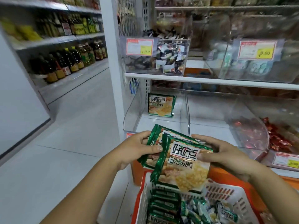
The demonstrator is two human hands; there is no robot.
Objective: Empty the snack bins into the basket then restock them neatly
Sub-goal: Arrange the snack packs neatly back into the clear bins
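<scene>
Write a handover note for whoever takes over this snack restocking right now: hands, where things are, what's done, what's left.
Left hand and right hand: together they grip two green foil biscuit packets above the white lattice plastic basket.
Clear plastic bin, lower shelf, far left: one matching packet stands upright at its back.
Basket: a row of green packets on edge, with small pale sachets loose beside them.
Done: restocking apparently just begun, with one packet in.
Left: shelve the held pair, then the basket's contents.

Head camera looks forward and down, close on shelf bins (pixel 155 110).
</scene>
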